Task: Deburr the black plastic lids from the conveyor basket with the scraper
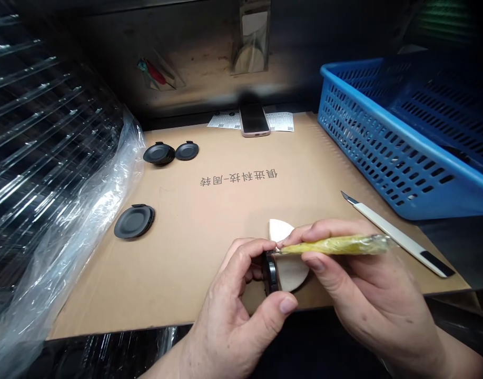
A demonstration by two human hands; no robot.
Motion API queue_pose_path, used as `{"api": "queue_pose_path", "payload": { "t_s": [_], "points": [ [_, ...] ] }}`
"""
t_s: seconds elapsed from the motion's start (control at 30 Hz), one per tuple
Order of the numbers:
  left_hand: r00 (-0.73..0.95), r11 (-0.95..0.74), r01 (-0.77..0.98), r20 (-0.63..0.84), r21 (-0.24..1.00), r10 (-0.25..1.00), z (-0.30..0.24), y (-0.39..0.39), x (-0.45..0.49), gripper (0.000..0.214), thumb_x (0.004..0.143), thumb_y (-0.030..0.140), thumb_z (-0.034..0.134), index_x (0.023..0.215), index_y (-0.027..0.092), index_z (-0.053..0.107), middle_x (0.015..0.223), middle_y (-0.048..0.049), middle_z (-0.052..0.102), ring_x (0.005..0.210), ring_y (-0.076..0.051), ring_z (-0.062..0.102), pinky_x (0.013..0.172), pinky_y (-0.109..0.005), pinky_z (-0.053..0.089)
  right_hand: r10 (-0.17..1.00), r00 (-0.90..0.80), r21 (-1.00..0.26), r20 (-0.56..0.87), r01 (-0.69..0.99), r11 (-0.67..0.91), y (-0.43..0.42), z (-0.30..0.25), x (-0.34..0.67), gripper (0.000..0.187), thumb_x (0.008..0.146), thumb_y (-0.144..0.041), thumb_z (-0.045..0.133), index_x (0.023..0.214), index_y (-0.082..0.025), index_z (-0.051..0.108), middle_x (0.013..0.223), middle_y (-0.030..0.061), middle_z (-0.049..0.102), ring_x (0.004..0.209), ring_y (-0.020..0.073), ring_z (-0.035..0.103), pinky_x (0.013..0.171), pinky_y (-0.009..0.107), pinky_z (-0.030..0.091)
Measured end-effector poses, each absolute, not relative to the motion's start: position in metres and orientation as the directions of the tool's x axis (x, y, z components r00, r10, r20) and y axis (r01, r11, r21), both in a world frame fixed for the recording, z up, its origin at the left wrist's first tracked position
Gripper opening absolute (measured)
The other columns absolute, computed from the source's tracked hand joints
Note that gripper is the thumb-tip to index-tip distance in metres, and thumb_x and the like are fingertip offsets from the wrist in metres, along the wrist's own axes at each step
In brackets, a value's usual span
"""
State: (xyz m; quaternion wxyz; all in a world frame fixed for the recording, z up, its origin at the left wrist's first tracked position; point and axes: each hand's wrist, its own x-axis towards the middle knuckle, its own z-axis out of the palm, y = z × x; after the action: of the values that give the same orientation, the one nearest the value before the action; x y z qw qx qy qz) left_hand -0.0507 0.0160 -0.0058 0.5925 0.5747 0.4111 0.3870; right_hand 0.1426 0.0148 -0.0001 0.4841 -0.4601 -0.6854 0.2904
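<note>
My left hand is closed around a small round black plastic cap, held on edge between thumb and fingers. My right hand grips a slim pen-like tool with a yellow handle wrapped in clear film. The tool's fine tip meets the cap's upper edge, close to my left fingertips; its exact shape is too small to tell. Behind the cap, a flat white rounded pad lies near the board's front edge, partly covered by my right hand.
On the cardboard lie a black cap stack, another black cap and nearer black caps. A white-handled craft knife lies by a blue basket. A phone rests on paper at the back; plastic film borders the left.
</note>
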Motion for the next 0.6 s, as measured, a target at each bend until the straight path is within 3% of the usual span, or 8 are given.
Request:
{"api": "queue_pose_path", "payload": {
  "t_s": [0.23,0.43,0.6],
  "points": [
    [0.362,0.037,0.018,-0.042,0.999,0.931,-0.008,0.015,-0.052,0.037,0.093,0.041,0.071,0.128,0.034,0.061,0.120,-0.0036,0.059,0.106,-0.022,0.062,0.096,-0.037,0.050,0.879,-0.164,-0.751,0.448,0.464,0.470,0.019,0.004,0.142,0.017,0.102,-0.020,0.057,0.118,-0.023,0.056,0.108,0.0040,0.075,0.102,0.0182,0.075,0.082,0.024,0.062],
    [0.363,-0.093,0.020,0.079,0.995,0.928,-0.011,0.015,-0.050,0.039,0.093,0.034,0.070,0.130,0.029,0.061,0.123,-0.0077,0.062,0.111,-0.024,0.060,0.096,-0.037,0.051,0.752,-0.376,-0.524,0.541,0.549,0.651,0.022,0.024,0.138,0.008,0.098,-0.013,0.056,0.101,-0.020,0.054,0.085,0.0028,0.070,0.073,0.0162,0.066,0.067,0.029,0.053],
    [0.379,-0.184,0.046,0.154,0.982,0.913,-0.012,0.016,-0.051,0.039,0.095,0.033,0.068,0.133,0.028,0.061,0.124,-0.0087,0.064,0.113,-0.025,0.061,0.098,-0.039,0.051,0.722,-0.493,-0.491,0.485,0.530,0.691,0.026,0.032,0.134,0.013,0.096,-0.007,0.049,0.102,-0.016,0.057,0.085,0.0036,0.070,0.075,0.0142,0.064,0.072,0.026,0.053]
  ]
}}
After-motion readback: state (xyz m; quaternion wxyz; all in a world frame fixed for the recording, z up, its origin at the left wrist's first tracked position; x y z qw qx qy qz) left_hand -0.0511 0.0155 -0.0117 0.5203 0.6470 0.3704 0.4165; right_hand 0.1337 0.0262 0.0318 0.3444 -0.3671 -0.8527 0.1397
